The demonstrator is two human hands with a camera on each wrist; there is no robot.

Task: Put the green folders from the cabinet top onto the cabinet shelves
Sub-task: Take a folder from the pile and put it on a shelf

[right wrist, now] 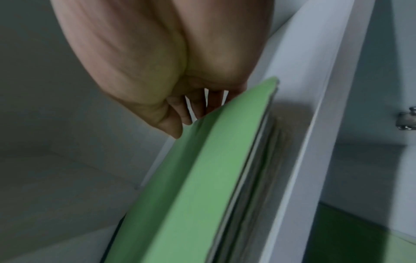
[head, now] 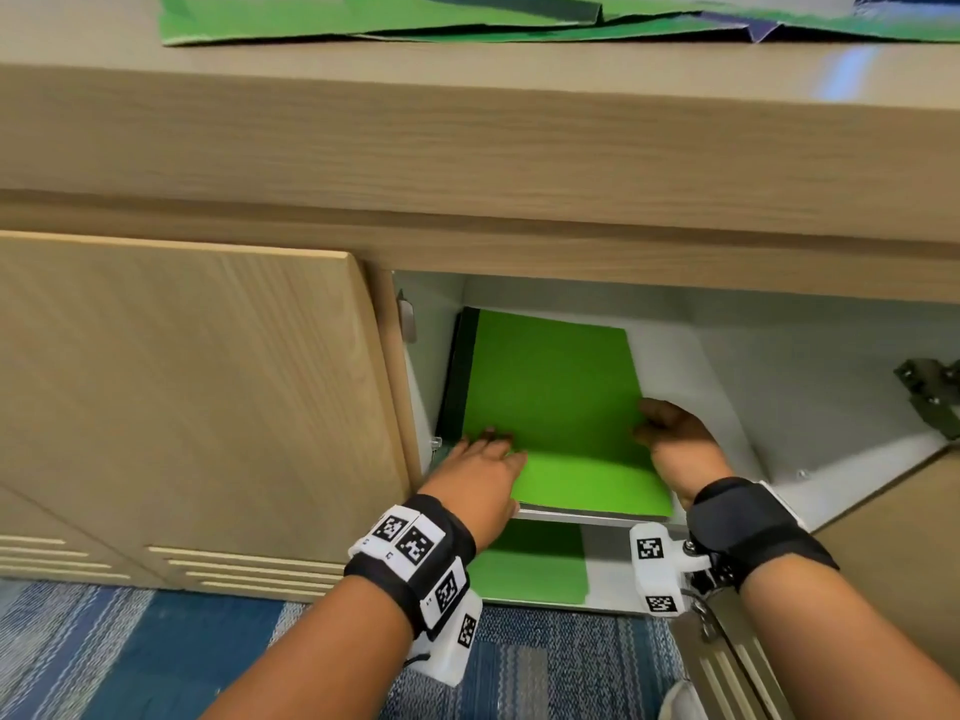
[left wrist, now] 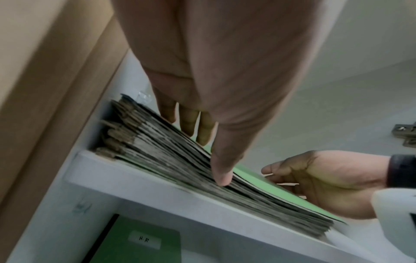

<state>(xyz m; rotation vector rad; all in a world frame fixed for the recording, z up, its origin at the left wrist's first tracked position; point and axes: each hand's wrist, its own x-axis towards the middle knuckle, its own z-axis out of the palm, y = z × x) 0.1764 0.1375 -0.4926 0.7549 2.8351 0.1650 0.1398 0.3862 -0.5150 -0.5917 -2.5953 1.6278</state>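
Observation:
A stack of green folders (head: 550, 407) lies flat on the upper shelf (head: 582, 518) of the open cabinet, pushed toward its left wall. My left hand (head: 483, 459) rests on the near left corner with straight fingers on the top cover. In the left wrist view its thumb (left wrist: 221, 178) presses the stack's front edge (left wrist: 171, 160). My right hand (head: 670, 428) holds the right edge, its fingers (right wrist: 198, 110) curled behind the top green cover (right wrist: 191, 178). More green folders (head: 363, 23) lie on the cabinet top. One labelled green folder (left wrist: 139, 245) lies on the lower shelf.
The left cabinet door (head: 182, 397) is closed, right beside my left hand. The right door (head: 883, 563) stands open, with a metal hinge (head: 930, 397) on the inner wall. White shelf space lies right of the stack. Blue carpet (head: 130, 657) covers the floor below.

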